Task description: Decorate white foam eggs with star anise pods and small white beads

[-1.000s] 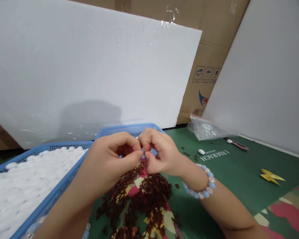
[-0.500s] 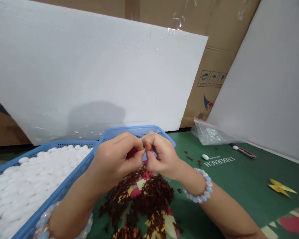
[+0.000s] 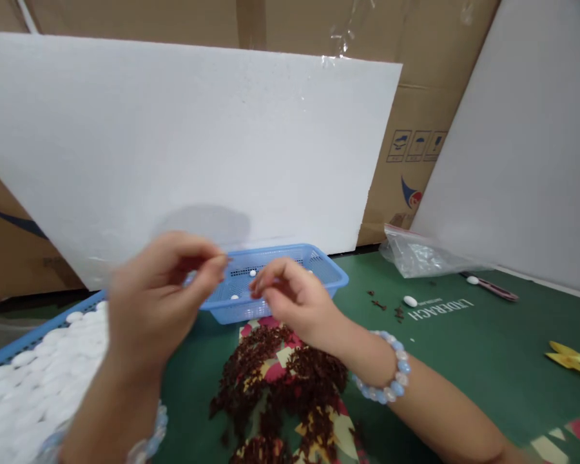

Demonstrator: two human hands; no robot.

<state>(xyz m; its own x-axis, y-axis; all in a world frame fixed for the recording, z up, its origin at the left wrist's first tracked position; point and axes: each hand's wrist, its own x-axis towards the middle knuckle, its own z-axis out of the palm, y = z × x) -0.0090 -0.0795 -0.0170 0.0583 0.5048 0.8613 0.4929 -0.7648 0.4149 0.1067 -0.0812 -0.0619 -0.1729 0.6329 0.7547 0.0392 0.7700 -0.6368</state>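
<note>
Over small blue basket [image 3: 290, 278]: left hand [image 3: 154, 309] pinching something tiny, unidentifiable; right hand [image 3: 290, 299] loosely curled, seemingly empty; few white beads [image 3: 252, 274] inside, large white heap [image 3: 24, 386] remaining.

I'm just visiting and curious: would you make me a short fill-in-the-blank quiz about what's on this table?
1. The small basket behind the hands is coloured ____.
2. The pile of dark scraps lies on a mat that is mostly ____.
3. The right hand has a beaded ____ around its wrist.
4. The large basket at the left hand is full of ____ oval pieces.

Missing words: blue; green; bracelet; white
</note>
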